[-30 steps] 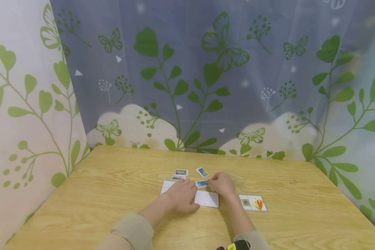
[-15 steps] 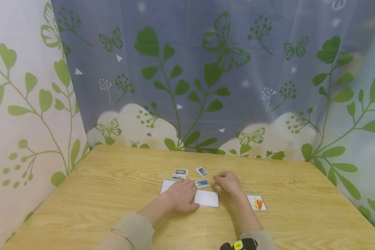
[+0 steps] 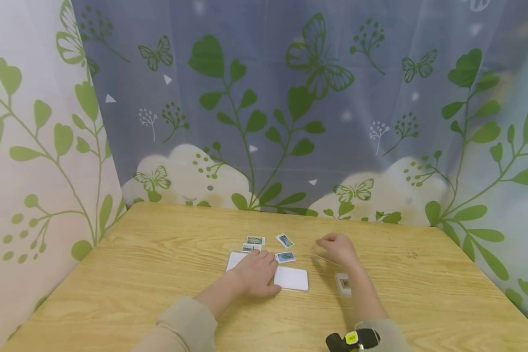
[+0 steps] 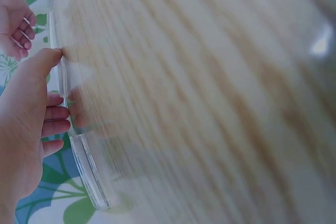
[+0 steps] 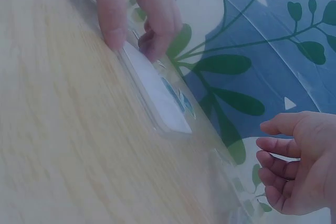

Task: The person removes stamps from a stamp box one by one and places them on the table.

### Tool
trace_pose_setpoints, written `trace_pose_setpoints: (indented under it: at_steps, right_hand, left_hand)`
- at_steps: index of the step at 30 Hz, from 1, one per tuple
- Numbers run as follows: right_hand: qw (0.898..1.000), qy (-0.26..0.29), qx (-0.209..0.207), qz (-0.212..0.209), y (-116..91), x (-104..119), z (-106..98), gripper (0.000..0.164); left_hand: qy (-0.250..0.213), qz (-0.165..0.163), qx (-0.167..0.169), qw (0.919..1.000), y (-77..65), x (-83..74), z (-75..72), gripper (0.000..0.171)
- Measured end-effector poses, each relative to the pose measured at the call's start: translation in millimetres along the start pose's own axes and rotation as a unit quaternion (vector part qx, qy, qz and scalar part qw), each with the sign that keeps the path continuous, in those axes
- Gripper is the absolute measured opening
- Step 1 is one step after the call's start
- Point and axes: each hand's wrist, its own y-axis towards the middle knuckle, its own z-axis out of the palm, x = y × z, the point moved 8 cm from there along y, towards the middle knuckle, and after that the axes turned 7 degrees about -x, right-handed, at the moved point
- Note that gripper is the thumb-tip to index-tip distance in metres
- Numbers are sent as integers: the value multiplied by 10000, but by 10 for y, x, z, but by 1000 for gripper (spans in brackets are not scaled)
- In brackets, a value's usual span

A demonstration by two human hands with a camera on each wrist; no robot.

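Note:
My left hand rests across a white booklet with a clear plastic edge, lying on the table. Its thumb is at the near edge, the fingers stretched to the far edge. In the left wrist view those fingers meet the clear edge. Several small stamps lie just beyond, such as a blue one and a tilted one. My right hand is to their right, low over a thin transparent plastic piece. In the right wrist view its fingers are loosely bent, with nothing visible between them and the thumb.
A small clear case with a brown picture sits right of the booklet, partly covered by my right forearm. The wooden table meets a leaf-patterned curtain at the back. A black device is strapped to my right wrist.
My right hand has moved right, away from the blue stamp, which stays on the table. Its forearm now covers the pizza picture on the case. My left hand has stayed in place.

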Motion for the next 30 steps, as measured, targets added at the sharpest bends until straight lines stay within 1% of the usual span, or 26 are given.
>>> trace_pose_setpoints:
  at_steps: [6,10,13,17,20,26,30]
  right_hand:
    - [9999,-90,22,-56,35,-17,-80,32]
    - [9990,-321,68,-308,32,0,-100,31]
    - [9964,-592,125,-594,35,9,-113,34]
    - [9906,-1025,160,-894,51,11,-144,40]
    - [9853,-1299,178,-1091,66,17,-166,41]
    - [9776,-1593,226,-1358,94,10,-186,42]
    - [9684,-1907,253,-1585,98,25,-173,41]
  left_hand:
    - [1,-13,-10,10000,6,9,10,63]
    - [-57,-8,-14,10000,9,1,22,62]
    - [-84,-15,0,10000,7,-6,20,62]
    - [-88,-30,-6,10000,0,-9,-3,60]
    - [-62,-42,-11,10000,-4,-6,-16,59]
    - [-15,-59,-3,10000,-1,4,-5,60]
    - [-18,-60,-21,10000,1,6,12,59]
